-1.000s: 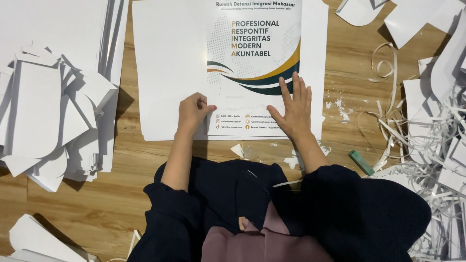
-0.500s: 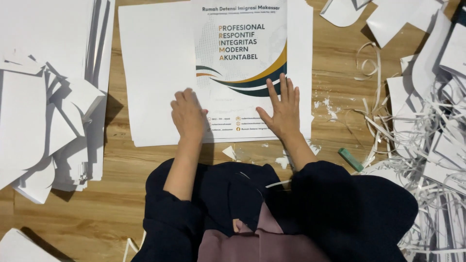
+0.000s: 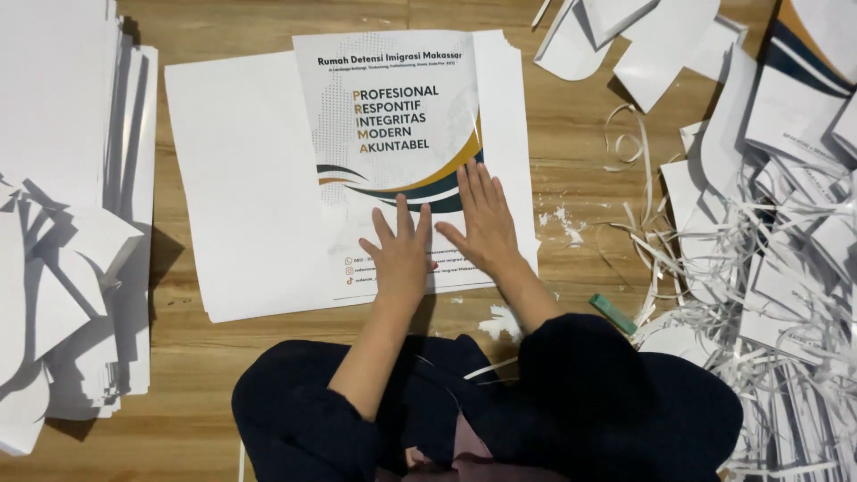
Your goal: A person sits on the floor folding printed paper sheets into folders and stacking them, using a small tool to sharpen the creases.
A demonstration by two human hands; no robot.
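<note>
Head view looks straight down on a wood-grain worktop (image 3: pixel 571 161), honey-coloured planks with a matte finish. From where I sit, both hands lie flat on a glossy printed poster (image 3: pixel 393 116), a white rectangular sheet with dark lettering, a dotted grey pattern and curved bands of navy, gold and orange sweeping across its lower half. The poster rests on a larger plain white sheet (image 3: pixel 241 178), which shows as a broad margin on the left and a narrow strip on the right; both sit near the middle of the worktop, just ahead of the person's knees.

My left hand (image 3: pixel 399 259) presses the poster's lower edge, its grip spread apart, fingers fanned and palm down, clamped on nothing. My right hand (image 3: pixel 484 228) lies just beside it, slightly higher, over the curved bands, fingers straight and close together, also palm down and holding nothing. Dark sleeves (image 3: pixel 571 393) cover both arms from the elbow back.

At left stands a stack of white paper sheets (image 3: pixel 62 116), with jagged folded offcuts spilling from it. At right lies a tangle of thin curling paper strips (image 3: pixel 759 295) and cut white pieces. A small green oblong object (image 3: pixel 612 313) lies beside the right forearm, and white paper crumbs (image 3: pixel 562 219) dot the wood near the poster's right edge.
</note>
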